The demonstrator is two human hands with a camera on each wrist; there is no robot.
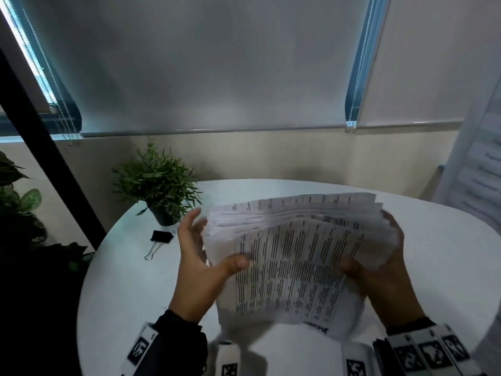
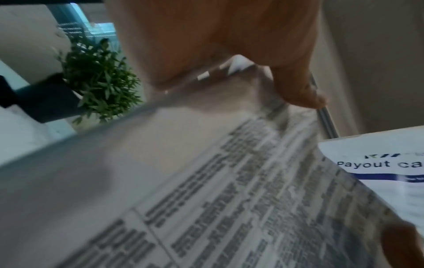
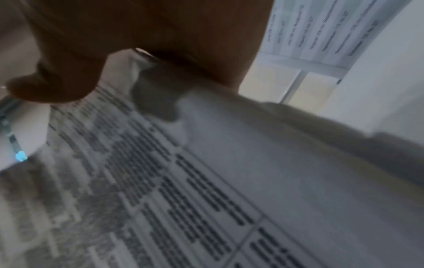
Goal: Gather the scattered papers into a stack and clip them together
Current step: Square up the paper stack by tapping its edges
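A thick stack of printed papers (image 1: 298, 253) is lifted off the round white table (image 1: 439, 280), tilted, its sheets fanned unevenly at the far edge. My left hand (image 1: 214, 242) holds its left side, thumb (image 2: 302, 94) on the top sheet and fingers straight up along the edge. My right hand (image 1: 371, 240) grips the right side, thumb (image 3: 45, 87) on top and fingers curled round the far corner. A black binder clip (image 1: 161, 238) lies on the table to the left of my left hand, apart from it.
A small potted plant (image 1: 160, 185) stands at the table's back left, just behind the clip. A printed banner (image 1: 485, 172) hangs at the right edge. Larger dark plants (image 1: 16, 202) sit off the table to the left. A wall and window blinds are behind.
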